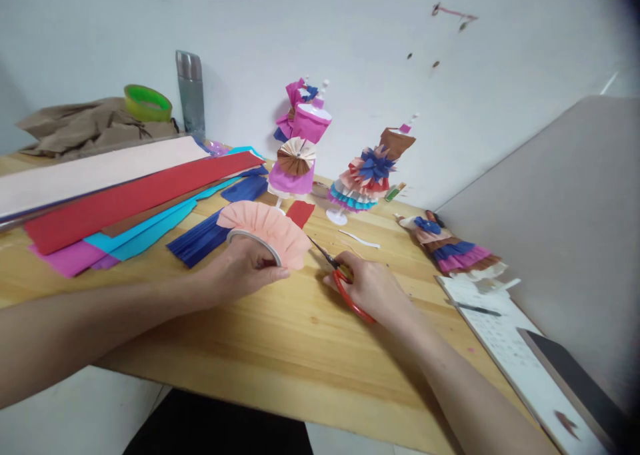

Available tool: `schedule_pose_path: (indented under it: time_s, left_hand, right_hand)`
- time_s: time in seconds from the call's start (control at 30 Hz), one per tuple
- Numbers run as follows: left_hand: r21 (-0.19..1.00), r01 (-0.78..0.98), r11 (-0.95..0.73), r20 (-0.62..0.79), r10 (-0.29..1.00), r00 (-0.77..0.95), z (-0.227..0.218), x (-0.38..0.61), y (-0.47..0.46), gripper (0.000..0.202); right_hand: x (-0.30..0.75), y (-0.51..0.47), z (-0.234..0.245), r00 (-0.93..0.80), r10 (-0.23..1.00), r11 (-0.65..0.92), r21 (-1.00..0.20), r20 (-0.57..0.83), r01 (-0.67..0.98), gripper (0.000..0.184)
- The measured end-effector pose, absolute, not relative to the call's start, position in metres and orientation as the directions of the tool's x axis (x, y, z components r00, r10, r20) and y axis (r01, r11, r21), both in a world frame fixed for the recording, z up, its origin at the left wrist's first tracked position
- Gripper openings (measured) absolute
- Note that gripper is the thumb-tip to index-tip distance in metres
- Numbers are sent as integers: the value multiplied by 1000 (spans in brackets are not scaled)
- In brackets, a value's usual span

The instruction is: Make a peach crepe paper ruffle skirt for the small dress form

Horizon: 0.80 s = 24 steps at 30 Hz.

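My left hand (240, 272) is closed on a peach crepe paper ruffle (267, 227), fanned out along a pale curved band (257, 238). The fingers pass behind the band, and the thumb points right. In my right hand (370, 285) is a pair of scissors (345, 292) with red handles. Its dark blades point up and left, close to the ruffle's right edge; whether they touch it I cannot tell. A red paper piece (301, 212) and a dark blue crepe strip (197, 236) lie just behind the ruffle.
Long crepe sheets, red (145, 198) on top, cover the left of the wooden table (260, 355). Dressed mini mannequins, one pink (311, 123) and one brown (397, 143), stand at the back. A grey flask (190, 95) and green tape roll (147, 103) are back left. An open notebook (493, 335) lies right.
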<state>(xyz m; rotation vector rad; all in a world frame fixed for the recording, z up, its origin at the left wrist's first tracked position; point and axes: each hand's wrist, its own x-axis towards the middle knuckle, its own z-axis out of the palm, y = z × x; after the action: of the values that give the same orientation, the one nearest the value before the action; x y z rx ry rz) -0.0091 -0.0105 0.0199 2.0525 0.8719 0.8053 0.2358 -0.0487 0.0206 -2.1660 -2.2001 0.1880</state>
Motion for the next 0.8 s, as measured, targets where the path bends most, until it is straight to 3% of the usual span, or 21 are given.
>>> schedule_pose_path:
  time_s: [0.17, 0.4, 0.53, 0.67, 0.8]
  left_hand:
    - [677, 457, -577, 261, 769, 584, 20, -12, -4, 44]
    - [434, 572, -696, 71, 660, 748, 27, -14, -11, 36]
    - [454, 497, -740, 33, 571, 820, 31, -15, -17, 35]
    - [460, 509, -727, 41, 590, 806, 32, -15, -16, 37]
    - [464, 587, -663, 45, 680, 732, 29, -19, -8, 39]
  right_hand:
    - [246, -49, 30, 1, 982, 7, 38, -188, 999, 41]
    - [258, -46, 36, 30, 976, -27, 18, -214, 999, 37]
    - [260, -44, 35, -7, 991, -1, -61, -136, 998, 38]
    - [256, -49, 39, -163, 967, 122, -206, -195, 971, 45]
    - [253, -55, 42, -181, 972, 172, -76, -149, 982, 41]
